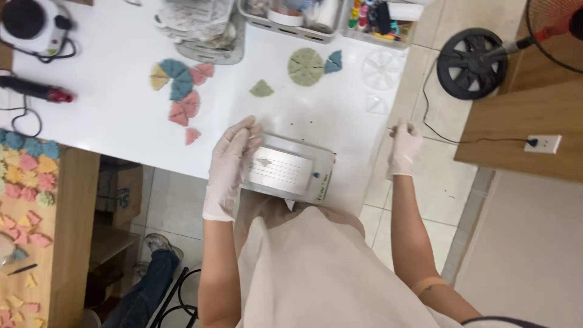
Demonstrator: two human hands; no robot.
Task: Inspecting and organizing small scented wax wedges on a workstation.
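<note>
The gloved left hand (231,159) lies flat, fingers together and extended, against the left end of a small silver metal box with a white perforated top (286,169), which sits at the near edge of the white worktop (109,115). The gloved right hand (403,147) is closed in a loose fist at the worktop's right edge, pinching something too thin to make out.

Beyond the box lie wedge-shaped spongy pieces: a scattered cluster of about eight in pink, teal and yellow (179,91), one lone green wedge (262,89), a green disc cut into segments (306,67) with a teal wedge (333,61) beside it. Two clear plastic segmented moulds (381,70) are faint against the worktop.

At the far edge, a grey tray of white pieces (203,30) and two bins of supplies (328,18) are cut off. A small white hotplate (33,23) sits far left.

A wooden side table (67,243) holds many more coloured wedges. A black floor fan (477,61) stands to the right.
</note>
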